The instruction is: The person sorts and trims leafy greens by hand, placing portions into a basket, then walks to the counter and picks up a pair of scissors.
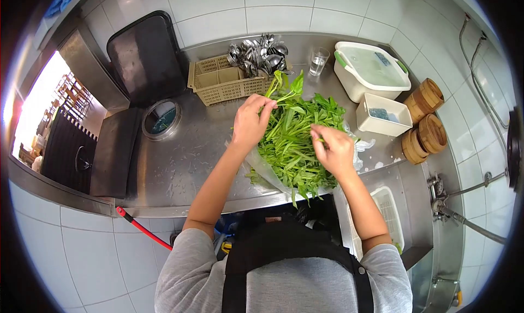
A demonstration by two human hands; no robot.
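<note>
A large heap of leafy greens with long stems, looking like water spinach [292, 141], lies on a clear plastic bag [267, 168] on the steel counter. My left hand [252, 119] is at the heap's left edge, thumb and fingers pinching a leafy stem [281, 94] whose leaves point away from me. Over the right side of the heap, my right hand [334, 150] is closed, and a short bit of green stem shows at its fingers. The heap hides part of the bag.
Behind the heap are a cutlery basket [226, 96], a glass [318, 61] and a lidded white tub [371, 70]. A small white bin [384, 115] and bamboo steamers [423, 97] stand right. The sink [417, 215] holds a white basket [388, 204]. Black trays [144, 56] lean left.
</note>
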